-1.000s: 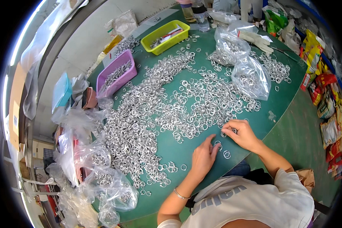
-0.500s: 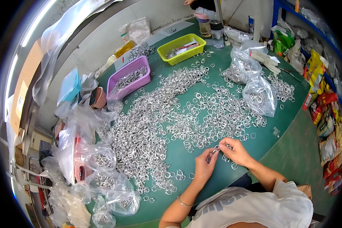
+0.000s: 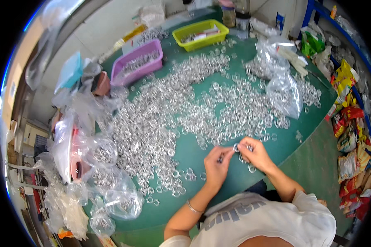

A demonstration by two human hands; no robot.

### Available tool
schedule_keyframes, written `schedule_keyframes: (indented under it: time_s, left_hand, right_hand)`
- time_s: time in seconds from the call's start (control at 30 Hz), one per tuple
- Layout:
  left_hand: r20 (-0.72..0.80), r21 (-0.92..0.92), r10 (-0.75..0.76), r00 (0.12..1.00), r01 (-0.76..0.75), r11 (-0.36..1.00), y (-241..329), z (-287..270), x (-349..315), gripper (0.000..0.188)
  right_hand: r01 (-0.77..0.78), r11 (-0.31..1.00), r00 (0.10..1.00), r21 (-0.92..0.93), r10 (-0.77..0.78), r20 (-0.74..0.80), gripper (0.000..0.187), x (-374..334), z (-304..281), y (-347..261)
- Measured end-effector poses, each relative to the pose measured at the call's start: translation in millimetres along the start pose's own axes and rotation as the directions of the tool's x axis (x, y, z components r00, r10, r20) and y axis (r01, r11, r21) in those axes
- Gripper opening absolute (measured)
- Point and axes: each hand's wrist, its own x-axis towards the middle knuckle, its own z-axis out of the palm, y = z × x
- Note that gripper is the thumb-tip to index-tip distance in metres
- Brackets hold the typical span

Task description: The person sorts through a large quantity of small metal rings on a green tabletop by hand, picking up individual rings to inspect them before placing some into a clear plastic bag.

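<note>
Together | left hand, right hand | grip: both pinching one metal ring | over green table

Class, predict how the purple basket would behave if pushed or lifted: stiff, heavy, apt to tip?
The purple basket is probably stiff: its walls hold their shape. The grey metallic pieces inside likely add weight. Being low and wide, it seems unlikely to tip.

Far side of the green table: you had a purple tray and, right of it, a yellow-green tray. Beyond, a pink-lidded jar stood beside a dark-lidded bottle. To your right lay a pale glove; past it, a green bag and colourful packets. Light-blue box sat left.
</note>
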Motion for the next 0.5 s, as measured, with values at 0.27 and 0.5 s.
schedule_keyframes:
  time_s: [0.27, 0.5]
  left_hand:
    - [0.297, -0.611, -0.435, 0.850, 0.520, 0.597, -13.3, -1.3, -5.0, 0.008]
    - [0.388, -0.644, -0.442, 0.809, 0.580, 0.498, -12.2, -1.2, -0.8, 0.014]
  right_hand:
    - [-0.153, 0.965, 0.985, 0.211, 0.133, 0.108, 0.016, -4.4, 3.5, 9.1]
    - [-0.246, 0.926, 0.962, 0.288, 0.195, 0.193, 0.019, -3.5, 2.4, 6.1]
